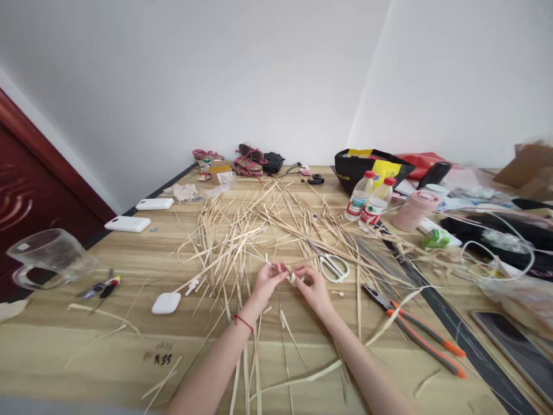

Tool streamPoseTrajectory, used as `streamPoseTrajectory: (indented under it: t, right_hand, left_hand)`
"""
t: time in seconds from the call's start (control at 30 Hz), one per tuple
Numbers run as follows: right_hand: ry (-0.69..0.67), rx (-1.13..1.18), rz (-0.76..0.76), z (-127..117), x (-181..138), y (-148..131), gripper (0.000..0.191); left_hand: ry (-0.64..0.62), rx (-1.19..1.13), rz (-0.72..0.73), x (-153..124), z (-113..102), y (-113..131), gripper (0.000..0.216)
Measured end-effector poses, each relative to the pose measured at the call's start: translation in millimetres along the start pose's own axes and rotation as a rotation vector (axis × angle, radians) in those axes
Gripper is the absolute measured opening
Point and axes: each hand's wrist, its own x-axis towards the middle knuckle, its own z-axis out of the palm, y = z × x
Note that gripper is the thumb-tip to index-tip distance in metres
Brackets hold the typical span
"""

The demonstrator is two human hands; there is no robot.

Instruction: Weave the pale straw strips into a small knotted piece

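Close together over the middle of the table, both my hands pinch a small pale piece of folded or wrapped straw strip [292, 279]. My left hand [268, 283], with a red string on the wrist, has its fingers closed at the piece's left side. Thin shiny wires [259, 256] stick out from those fingers toward the upper left. My right hand [311, 287] closes thumb and fingers on the piece's right side. Loose straw strips [231, 242] spread around and beyond my hands. Just past my right hand lie white-handled scissors [334, 268].
Orange-handled pliers [415, 328] lie at right, near a phone [514, 346]. Two bottles [360, 196], a pink cup [415, 210] and a black bag [345, 167] stand behind. At left are a glass pitcher [52, 256], a white case [166, 303] and small tools [101, 288].
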Motion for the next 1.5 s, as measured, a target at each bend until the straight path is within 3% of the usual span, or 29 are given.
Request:
streamPoseTrajectory:
  t: [0.2,0.43,0.9,1.27,1.5]
  right_hand:
    - [-0.042,-0.124,-0.163,-6.6,-0.8,-6.7,0.009]
    - [-0.091,-0.284,-0.249,-9.7,-1.4,-7.2,0.01]
    - [0.012,-0.135,-0.102,-8.1,3.8,-1.8,0.005]
    - [-0.065,-0.244,-0.166,-10.6,-0.7,-10.0,0.008]
    - [0.009,-0.048,0.017,-5.8,2.0,-1.2,0.015]
  left_hand:
    - [-0.019,-0.017,-0.05,1.9,-0.1,-4.2,0.03]
    - [0.002,0.037,-0.057,3.4,-1.8,-11.3,0.031]
    - [0.022,0.018,0.032,-1.4,6.6,-9.1,0.03]
    - [0.044,0.054,0.042,-2.7,9.1,-4.9,0.03]
    - [0.114,-0.037,0.007,-4.3,13.6,-0.8,0.034]
